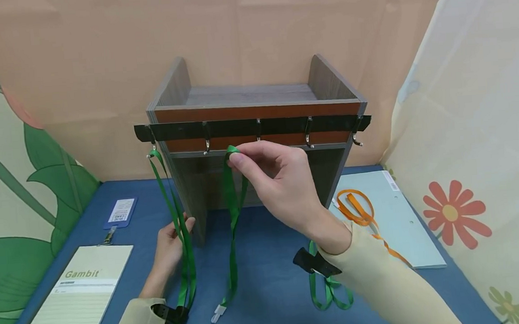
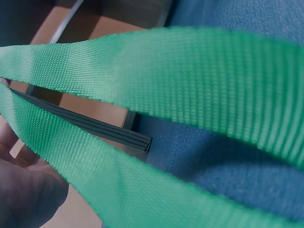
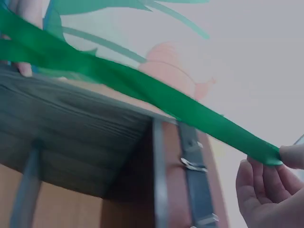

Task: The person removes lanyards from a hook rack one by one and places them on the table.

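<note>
My right hand (image 1: 283,180) pinches the top loop of a green lanyard (image 1: 232,204) between thumb and fingertips, in front of the black hook rail (image 1: 234,127). The lanyard hangs down to a pale plastic clip (image 1: 218,313). Another green lanyard (image 1: 186,252) hangs from the leftmost hook (image 1: 153,145). Behind it, my left hand (image 1: 169,246) grips the left side panel (image 1: 185,197) of the grey wooden shelf, partly hidden by the strap. In the right wrist view, the pinched strap (image 3: 156,90) stretches across past the shelf.
At left lie a notepad (image 1: 75,300) and a blue badge holder (image 1: 129,211). On the right, an orange lanyard (image 1: 357,208) rests over a pale blue folder (image 1: 398,212). Another green lanyard (image 1: 316,296) lies on the blue cloth, partly behind my right wrist strap. Other hooks (image 1: 308,137) line the rail.
</note>
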A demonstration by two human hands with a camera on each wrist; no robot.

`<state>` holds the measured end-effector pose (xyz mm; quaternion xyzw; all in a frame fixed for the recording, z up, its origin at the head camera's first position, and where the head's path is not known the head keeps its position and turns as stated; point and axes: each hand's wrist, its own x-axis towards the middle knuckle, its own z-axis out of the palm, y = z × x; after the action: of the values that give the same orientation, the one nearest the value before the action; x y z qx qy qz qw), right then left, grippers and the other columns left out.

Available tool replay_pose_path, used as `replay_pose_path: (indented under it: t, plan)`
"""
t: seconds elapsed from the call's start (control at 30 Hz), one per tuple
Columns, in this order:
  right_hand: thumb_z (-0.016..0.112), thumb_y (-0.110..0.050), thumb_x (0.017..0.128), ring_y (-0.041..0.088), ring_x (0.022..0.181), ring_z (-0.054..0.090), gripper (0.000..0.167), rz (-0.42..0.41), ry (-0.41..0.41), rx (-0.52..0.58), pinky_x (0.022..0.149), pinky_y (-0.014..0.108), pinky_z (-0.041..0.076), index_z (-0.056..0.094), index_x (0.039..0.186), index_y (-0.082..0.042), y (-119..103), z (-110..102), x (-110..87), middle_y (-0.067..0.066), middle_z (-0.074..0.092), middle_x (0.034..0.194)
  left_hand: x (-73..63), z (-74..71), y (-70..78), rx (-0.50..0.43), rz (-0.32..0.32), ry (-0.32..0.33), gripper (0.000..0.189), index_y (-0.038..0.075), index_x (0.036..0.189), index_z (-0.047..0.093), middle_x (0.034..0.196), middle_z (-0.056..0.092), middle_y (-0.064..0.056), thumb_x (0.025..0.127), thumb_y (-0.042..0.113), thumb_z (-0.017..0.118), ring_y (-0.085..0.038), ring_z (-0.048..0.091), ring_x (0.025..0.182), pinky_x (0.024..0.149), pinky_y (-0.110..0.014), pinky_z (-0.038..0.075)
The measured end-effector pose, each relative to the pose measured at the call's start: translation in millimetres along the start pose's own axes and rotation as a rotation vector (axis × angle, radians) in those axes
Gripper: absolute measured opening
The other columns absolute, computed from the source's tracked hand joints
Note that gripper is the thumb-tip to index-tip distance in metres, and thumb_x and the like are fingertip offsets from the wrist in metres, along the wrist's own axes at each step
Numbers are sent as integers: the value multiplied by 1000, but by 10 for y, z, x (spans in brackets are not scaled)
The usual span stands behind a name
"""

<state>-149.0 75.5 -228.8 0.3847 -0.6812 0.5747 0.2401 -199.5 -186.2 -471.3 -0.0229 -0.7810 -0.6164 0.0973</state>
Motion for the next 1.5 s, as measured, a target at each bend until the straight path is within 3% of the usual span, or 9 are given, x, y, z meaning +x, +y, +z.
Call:
replay_pose_path:
  t: [0.13,0.27,0.4,0.67,0.73,0.97,1.2,1.37,1.5]
  plan:
    - [65,9,86,19,78,67,12,-38,-3,18,69,36,53,69,98,9,-92,-131,68,9,70,87,8,-2,-13,9,-1,-2,43,-12,94,65,138,47,-17,98,30,57,-34,45,125,85,-30,43]
    - [65,10,86,22,77,67,12,-65,-10,20,70,38,53,69,98,9,-147,-237,127,10,70,87,21,-6,-19,6,-3,-4,43,-11,98,66,138,47,-17,98,32,57,-34,44,126,83,-25,43]
    - [65,9,86,23,76,67,12,-74,-18,-17,71,38,53,69,98,10,-145,-348,188,9,70,87,31,-8,-25,6,0,-8,44,-9,103,67,138,47,-17,98,33,57,-34,43,126,84,-29,43]
    - [65,4,89,28,75,66,10,-23,-24,-83,68,33,52,70,96,7,-42,-577,355,8,70,85,36,-11,-29,0,6,-6,43,-9,108,66,138,48,-17,98,32,57,-34,45,125,78,-21,43]
    - [65,3,89,27,76,66,10,9,-26,-87,70,32,52,70,96,7,-24,-620,365,9,70,85,34,-8,-29,-6,8,-9,43,-11,103,66,137,48,-17,98,31,57,-34,45,124,77,-21,44]
    - [66,-2,90,25,76,65,12,119,-57,-169,68,30,51,71,100,3,26,-718,252,7,70,87,23,1,-17,-12,-1,-9,48,-14,83,61,137,48,-17,97,32,58,-33,45,124,77,-22,44]
    - [64,2,90,24,76,66,12,94,-78,-137,71,31,52,71,100,3,53,-754,191,9,70,87,6,-1,-13,-8,-14,-3,48,-13,85,61,138,48,-16,97,33,58,-33,44,126,78,-22,43]
    - [64,4,89,24,78,66,11,154,-67,-69,76,32,52,71,97,3,-3,-811,94,12,69,86,-6,2,-17,-10,-26,-9,48,-12,89,63,138,48,-16,97,34,57,-33,44,126,79,-22,43]
    - [64,7,88,25,77,66,12,170,-68,-77,75,32,52,71,97,3,-60,-856,0,12,69,86,1,-2,-18,-14,-19,0,45,-11,98,66,137,48,-17,97,33,58,-33,43,126,78,-21,43]
